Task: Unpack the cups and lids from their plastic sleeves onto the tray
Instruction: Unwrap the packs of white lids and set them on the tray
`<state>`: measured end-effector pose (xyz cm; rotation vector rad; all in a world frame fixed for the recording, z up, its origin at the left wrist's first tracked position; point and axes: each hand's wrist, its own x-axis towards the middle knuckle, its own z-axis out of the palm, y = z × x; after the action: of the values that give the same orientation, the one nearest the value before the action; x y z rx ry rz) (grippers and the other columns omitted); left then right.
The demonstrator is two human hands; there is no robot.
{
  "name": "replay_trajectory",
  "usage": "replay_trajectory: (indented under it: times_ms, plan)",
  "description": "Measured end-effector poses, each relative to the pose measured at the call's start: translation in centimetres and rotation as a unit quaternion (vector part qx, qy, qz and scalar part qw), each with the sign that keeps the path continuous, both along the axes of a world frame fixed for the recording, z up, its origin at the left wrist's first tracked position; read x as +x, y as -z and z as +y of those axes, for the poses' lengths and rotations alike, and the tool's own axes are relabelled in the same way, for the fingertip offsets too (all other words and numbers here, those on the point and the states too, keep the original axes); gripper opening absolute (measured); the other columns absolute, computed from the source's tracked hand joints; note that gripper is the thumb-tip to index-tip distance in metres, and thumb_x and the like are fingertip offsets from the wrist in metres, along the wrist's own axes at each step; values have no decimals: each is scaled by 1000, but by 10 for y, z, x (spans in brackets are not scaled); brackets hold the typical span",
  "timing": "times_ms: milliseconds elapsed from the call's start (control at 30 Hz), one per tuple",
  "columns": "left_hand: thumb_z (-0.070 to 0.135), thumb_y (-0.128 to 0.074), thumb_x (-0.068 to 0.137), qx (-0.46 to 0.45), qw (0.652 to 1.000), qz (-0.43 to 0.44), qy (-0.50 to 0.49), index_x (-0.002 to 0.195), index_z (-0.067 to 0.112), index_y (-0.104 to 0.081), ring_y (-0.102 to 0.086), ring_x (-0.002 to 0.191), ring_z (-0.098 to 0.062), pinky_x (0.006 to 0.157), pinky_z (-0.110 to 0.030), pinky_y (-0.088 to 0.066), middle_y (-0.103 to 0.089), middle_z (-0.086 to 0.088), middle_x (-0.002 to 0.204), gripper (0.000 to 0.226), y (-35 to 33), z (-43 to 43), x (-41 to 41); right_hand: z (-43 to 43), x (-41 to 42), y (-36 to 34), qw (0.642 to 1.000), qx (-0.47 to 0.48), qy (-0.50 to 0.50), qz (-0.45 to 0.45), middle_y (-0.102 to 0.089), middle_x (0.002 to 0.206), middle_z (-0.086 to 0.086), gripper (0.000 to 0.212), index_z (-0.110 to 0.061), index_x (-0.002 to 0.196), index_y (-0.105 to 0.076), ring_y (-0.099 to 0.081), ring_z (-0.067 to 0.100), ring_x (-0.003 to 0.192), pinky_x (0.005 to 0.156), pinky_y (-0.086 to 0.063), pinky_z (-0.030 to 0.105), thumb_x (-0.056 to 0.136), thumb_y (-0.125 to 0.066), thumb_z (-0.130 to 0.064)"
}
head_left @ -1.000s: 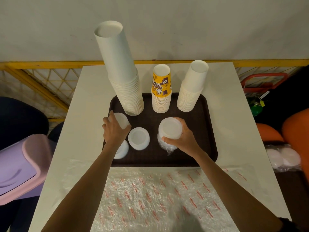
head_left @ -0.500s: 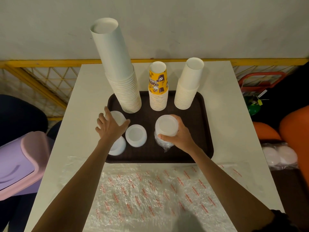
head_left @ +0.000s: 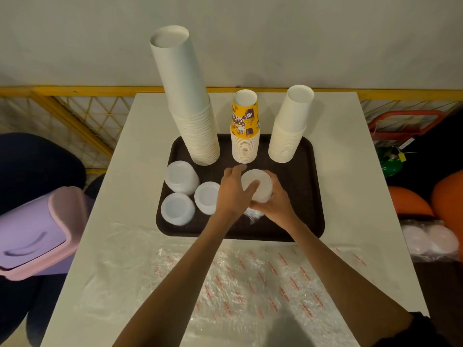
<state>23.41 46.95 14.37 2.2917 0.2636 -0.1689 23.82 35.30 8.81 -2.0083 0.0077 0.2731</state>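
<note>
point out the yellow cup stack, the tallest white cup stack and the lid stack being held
yellow cup stack (head_left: 245,121), head view, printed side of its top cup
tallest white cup stack (head_left: 184,91), head view, side wall of its top cup
held lid stack (head_left: 261,181), head view, flat top of the uppermost lid

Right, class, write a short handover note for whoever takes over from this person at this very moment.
Left hand and right hand both grip the sleeved lid stack, upright over the tray.
Done: tall white cups, yellow cups, shorter white cups at the back; three bare lid stacks at the left.
Left: strip the sleeve; another lid pack lies right of the table.
</note>
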Motion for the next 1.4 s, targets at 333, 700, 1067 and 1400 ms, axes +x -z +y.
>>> replay_trajectory:
  times_ms: [333,700,1067,1400]
  plan:
    - [36,-64,89,13,997,80,6,135,17,-46,-49,119,-20,95,-28,-44,-47,-4,136,53,7,0,10,3,-13,9,998,49,35,-21,-49,125,-9,79,-19,135,-39,-43,3,113,87,-34,1,69,-83,-22]
    - [34,-65,88,26,987,157,33,122,8,-56,-51,92,-13,72,-18,-42,-60,-7,119,44,-4,9,35,-1,-4,9,999,31,7,-1,-42,112,-24,83,-18,136,-37,-49,-8,96,74,-31,-10,68,-84,-24]
    - [33,-66,87,-13,986,164,4,115,10,-52,-49,86,-12,57,-14,-37,-52,0,100,39,-14,8,36,-7,-2,10,1000,2,-8,-11,-52,129,2,83,-13,137,-38,-44,2,111,77,-32,-8,68,-84,-22]
    - [30,-59,92,-158,971,164,-74,102,13,-48,-53,93,-17,63,-17,-47,-53,-4,105,23,-15,12,24,-8,-1,8,1000,16,-16,4,-51,132,4,83,-13,139,-37,-44,5,112,92,-39,18,70,-83,-21]
